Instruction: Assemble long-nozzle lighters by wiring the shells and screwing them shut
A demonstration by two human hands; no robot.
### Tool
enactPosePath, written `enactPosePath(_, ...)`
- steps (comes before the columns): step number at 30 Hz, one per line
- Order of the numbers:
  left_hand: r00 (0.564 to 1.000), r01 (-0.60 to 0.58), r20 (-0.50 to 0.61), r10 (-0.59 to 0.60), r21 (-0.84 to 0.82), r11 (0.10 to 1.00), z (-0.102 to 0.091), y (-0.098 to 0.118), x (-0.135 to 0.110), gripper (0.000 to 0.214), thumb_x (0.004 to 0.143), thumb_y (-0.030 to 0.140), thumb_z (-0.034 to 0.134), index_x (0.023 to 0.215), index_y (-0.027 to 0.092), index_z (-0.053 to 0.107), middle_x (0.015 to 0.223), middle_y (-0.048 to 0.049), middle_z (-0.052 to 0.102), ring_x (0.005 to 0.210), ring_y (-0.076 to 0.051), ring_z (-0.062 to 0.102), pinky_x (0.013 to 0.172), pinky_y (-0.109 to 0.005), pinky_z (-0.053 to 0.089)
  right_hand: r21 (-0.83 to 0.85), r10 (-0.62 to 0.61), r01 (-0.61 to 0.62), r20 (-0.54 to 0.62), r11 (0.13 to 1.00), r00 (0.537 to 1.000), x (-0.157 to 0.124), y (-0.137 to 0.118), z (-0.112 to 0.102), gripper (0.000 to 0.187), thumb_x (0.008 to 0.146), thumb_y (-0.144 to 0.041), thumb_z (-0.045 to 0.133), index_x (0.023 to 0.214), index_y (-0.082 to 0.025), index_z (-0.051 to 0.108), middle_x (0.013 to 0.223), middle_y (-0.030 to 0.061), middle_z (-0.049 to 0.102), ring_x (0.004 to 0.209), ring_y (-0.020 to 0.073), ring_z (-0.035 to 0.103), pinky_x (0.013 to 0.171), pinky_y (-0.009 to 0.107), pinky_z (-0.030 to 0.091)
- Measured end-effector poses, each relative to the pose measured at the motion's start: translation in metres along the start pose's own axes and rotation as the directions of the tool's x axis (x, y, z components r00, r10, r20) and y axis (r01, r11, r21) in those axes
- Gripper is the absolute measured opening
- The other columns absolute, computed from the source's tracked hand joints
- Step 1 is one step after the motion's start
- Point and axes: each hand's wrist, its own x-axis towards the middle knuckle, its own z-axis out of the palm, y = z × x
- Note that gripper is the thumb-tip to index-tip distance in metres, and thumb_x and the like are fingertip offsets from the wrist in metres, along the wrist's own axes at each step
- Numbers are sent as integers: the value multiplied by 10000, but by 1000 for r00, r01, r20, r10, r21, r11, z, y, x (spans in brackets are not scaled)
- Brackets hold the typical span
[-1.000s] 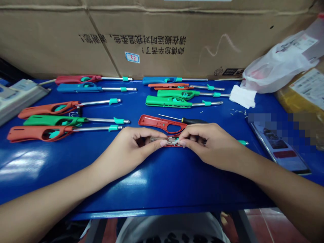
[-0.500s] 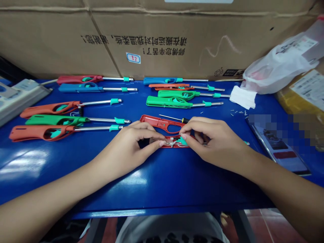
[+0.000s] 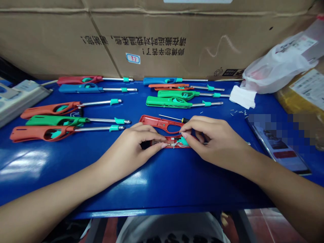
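Note:
An opened red lighter half (image 3: 174,141) lies on the blue table (image 3: 162,182) with its inner parts showing. My left hand (image 3: 131,148) is closed in a pinch on its left end. My right hand (image 3: 215,141) pinches a teal trigger piece (image 3: 182,140) inside the shell. The other red shell half (image 3: 162,123) lies just behind my fingers. A thin screwdriver (image 3: 174,118) with a black handle rests beside it, partly under my right hand.
Several long red, green and blue lighters lie at the left (image 3: 50,119) and at the back middle (image 3: 174,98). A large cardboard box (image 3: 157,37) walls the far side. A white plastic bag (image 3: 275,67), a white cloth (image 3: 243,96) and a phone (image 3: 280,145) are at the right.
My right fingers shifted from the metal part at the shell's middle onto the teal trigger piece, which now shows. My left hand edged slightly right along the shell.

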Motion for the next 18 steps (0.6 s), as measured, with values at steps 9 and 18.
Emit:
enactPosePath(9, 995, -81, -56, 85, 74, 994, 3, -1, 0, 164, 947, 255, 733, 1083, 196, 803, 984, -28, 757, 932, -157, 672, 864, -275, 522, -60, -18, 22, 69, 998, 997, 1, 3, 5, 104, 951, -202, 625, 1016, -198, 706, 1004, 40, 704, 980, 210, 635, 838, 351, 489)
enactPosePath(18, 988, -142, -49, 149, 119, 983, 3, -2, 0, 160, 960, 234, 709, 1078, 213, 814, 960, -41, 732, 910, -168, 660, 843, -299, 529, -41, -12, 17, 108, 999, 994, 5, 6, 15, 59, 958, -219, 662, 986, -194, 707, 986, 53, 668, 989, 237, 587, 861, 406, 484)
